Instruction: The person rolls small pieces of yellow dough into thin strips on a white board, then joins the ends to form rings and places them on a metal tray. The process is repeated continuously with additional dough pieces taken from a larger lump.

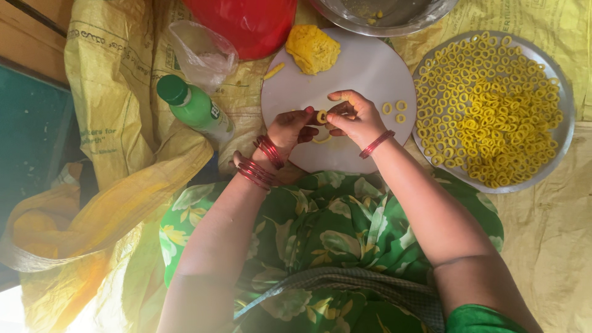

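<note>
My left hand [290,128] and my right hand [354,117] meet over a round white board [364,74], pinching a small yellow dough ring [321,116] between their fingertips. A short curved strip of dough [320,139] lies on the board just below the hands. A lump of yellow dough [312,48] rests at the board's far edge. Two finished rings [394,110] lie on the board to the right of my right hand. Red bangles circle both wrists.
A round metal plate [558,148] at the right holds several yellow dough rings. A green bottle [194,108] lies at the left beside a clear plastic bag [203,55]. A red bowl [246,24] and a metal bowl [382,15] stand behind the board. Yellow sacking covers the floor.
</note>
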